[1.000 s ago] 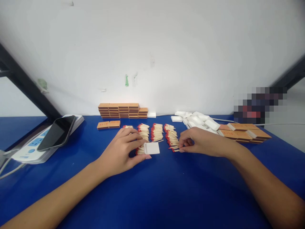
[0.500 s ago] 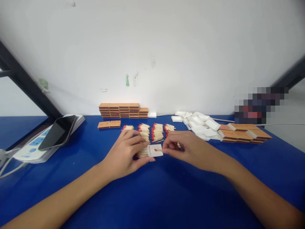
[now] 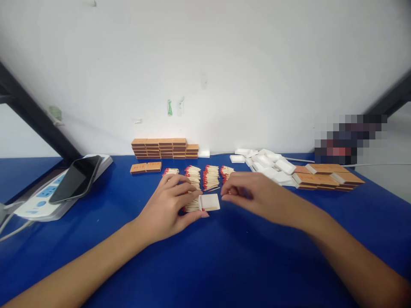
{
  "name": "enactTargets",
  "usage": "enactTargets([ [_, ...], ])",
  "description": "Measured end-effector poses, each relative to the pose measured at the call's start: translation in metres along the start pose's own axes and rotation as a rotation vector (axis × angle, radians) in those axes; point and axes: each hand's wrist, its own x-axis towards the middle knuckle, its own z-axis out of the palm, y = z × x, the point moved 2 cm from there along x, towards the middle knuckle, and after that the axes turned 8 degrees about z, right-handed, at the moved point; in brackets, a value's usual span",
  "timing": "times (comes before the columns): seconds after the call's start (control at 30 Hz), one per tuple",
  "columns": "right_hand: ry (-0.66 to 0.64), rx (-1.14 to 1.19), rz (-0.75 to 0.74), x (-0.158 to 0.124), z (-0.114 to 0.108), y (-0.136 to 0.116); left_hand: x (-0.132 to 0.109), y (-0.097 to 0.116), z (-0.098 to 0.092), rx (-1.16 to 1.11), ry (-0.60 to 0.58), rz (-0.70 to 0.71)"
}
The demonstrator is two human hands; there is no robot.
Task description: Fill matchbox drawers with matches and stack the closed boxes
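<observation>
My left hand (image 3: 176, 199) holds a small white matchbox tray (image 3: 211, 201) between thumb and fingers, its right part showing past the fingertips. A matchstick lies along the tray's near side. Loose matches (image 3: 192, 206) lie under and beside that hand. Just right of the tray, my right hand (image 3: 245, 190) hovers with its fingers curled and the thumb close to the index finger; whether anything is between them is hidden. Behind both hands lie bundles of red-headed matches (image 3: 211, 177), partly covered by the right hand at the right end.
Filled-looking orange matchboxes (image 3: 159, 149) are stacked by the wall, with two more (image 3: 146, 167) in front. White trays (image 3: 265, 162) are heaped at right, beside orange sleeves (image 3: 324, 179). A phone (image 3: 77, 179) rests on a power strip (image 3: 35, 205) at left.
The match that my right hand held over the tray now lies inside it. My right hand has drawn back slightly to the right, off the tray. My left hand keeps its hold.
</observation>
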Motion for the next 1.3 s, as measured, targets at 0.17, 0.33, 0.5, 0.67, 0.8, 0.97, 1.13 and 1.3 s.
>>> enactTargets([
  [0.17,-0.082,-0.101,0.112,0.0,-0.028,0.043,0.0,-0.003,0.0,0.008,0.003,-0.011],
  [0.33,-0.216,-0.061,0.204,0.002,-0.023,0.056,0.0,-0.004,0.0,0.018,-0.011,-0.008],
  [0.5,-0.226,-0.101,0.259,0.002,-0.019,0.053,0.0,-0.005,0.0,0.015,-0.008,-0.011],
  [0.67,-0.227,-0.119,0.276,0.001,-0.02,0.056,-0.001,-0.005,0.0,0.024,-0.005,-0.007],
  [0.8,-0.26,-0.094,0.295,0.0,-0.019,0.058,0.0,-0.005,0.0,0.027,-0.015,-0.006],
  [0.97,-0.304,-0.094,0.31,-0.003,-0.016,0.057,0.0,-0.005,0.0,0.032,-0.027,-0.011],
  [1.13,-0.331,-0.057,0.267,-0.005,-0.014,0.048,0.0,-0.006,0.0,0.031,-0.021,-0.003],
  [1.3,-0.155,0.021,0.104,-0.001,-0.01,0.018,0.0,-0.004,0.001,0.015,-0.017,-0.006],
])
